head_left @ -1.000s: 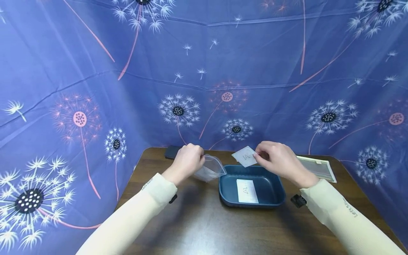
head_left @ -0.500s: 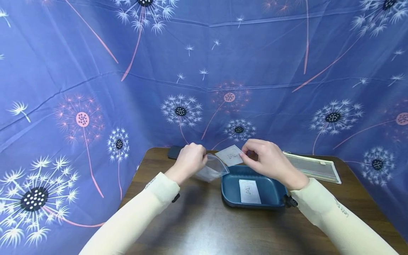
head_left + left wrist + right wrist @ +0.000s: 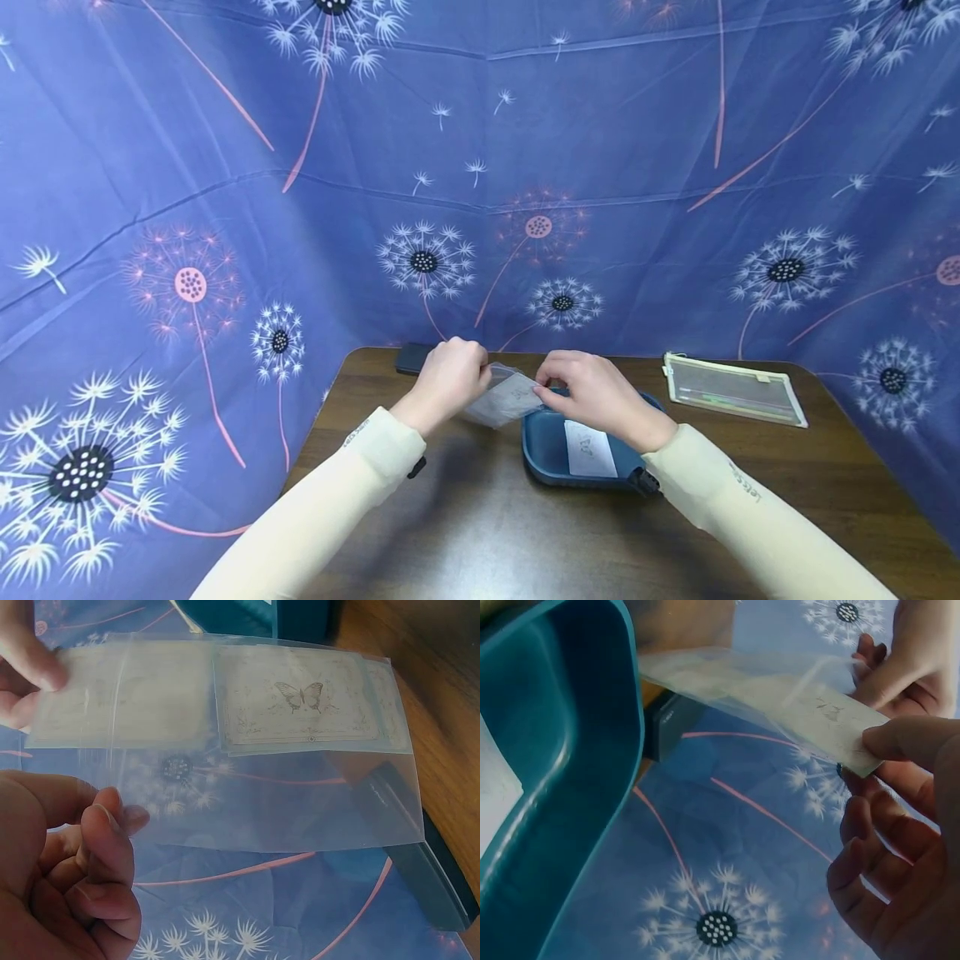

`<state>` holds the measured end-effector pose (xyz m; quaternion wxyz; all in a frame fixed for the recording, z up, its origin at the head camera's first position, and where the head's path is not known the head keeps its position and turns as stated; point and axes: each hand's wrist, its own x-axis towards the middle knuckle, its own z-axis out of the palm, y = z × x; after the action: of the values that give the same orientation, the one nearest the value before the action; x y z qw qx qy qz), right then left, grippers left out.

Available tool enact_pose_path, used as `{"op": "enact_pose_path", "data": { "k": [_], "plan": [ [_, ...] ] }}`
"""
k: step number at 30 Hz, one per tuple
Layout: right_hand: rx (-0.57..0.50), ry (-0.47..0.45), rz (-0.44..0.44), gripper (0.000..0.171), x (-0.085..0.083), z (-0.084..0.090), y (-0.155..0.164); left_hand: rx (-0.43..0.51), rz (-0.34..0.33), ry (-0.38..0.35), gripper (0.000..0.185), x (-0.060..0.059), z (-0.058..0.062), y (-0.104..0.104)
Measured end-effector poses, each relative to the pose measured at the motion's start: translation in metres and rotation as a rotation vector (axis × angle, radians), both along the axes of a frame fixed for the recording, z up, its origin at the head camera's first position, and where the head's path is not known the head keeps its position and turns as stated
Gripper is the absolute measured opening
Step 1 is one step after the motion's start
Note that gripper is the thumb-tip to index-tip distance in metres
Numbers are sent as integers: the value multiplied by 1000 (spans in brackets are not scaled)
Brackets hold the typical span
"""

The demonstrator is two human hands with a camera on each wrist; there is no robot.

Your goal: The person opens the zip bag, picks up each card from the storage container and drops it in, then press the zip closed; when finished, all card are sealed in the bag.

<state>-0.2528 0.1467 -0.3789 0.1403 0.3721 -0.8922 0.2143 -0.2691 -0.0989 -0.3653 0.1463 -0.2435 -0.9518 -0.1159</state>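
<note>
While both pinch, card [image 3: 300, 705] between hands

Both forearms, in cream-coloured sleeves, reach forward from the lower corners of the head view and converge near the middle. The left hand [image 3: 447, 379] is curled, knuckles up, its fingers [image 3: 101, 847] bent inward and pinching. The right hand [image 3: 592, 392] lies just beside it, palm down, thumb and forefinger pressed together in a pinch while the remaining fingers [image 3: 870, 847] curl loosely beneath. The two hands are close together, their fingertips almost meeting. A dark strap shows under each wrist.
</note>
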Motion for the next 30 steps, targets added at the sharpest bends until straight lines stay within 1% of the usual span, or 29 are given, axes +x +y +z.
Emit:
{"op": "enact_pose_path", "data": {
  "k": [3,9,13,17,22,27,30],
  "plan": [
    [13,-30,12,5,-1,-3,-5,-6,4,-3,38,1,1,1],
    [32,-50,42,9,-7,-8,-10,-12,8,6,34,2,2,2],
    [51,-129,51,9,-11,-9,-11,-8,8,9,34,2,2,2],
    [98,-211,38,9,-15,-8,-15,-2,4,-2,37,3,3,2],
    [150,-278,36,10,-20,-5,-23,6,-13,-19,42,5,6,3],
    [183,-289,50,9,-23,-1,-29,9,-30,-7,41,6,9,4],
    [198,-270,53,9,-23,0,-32,9,-34,10,41,7,11,6]
  ]
}}
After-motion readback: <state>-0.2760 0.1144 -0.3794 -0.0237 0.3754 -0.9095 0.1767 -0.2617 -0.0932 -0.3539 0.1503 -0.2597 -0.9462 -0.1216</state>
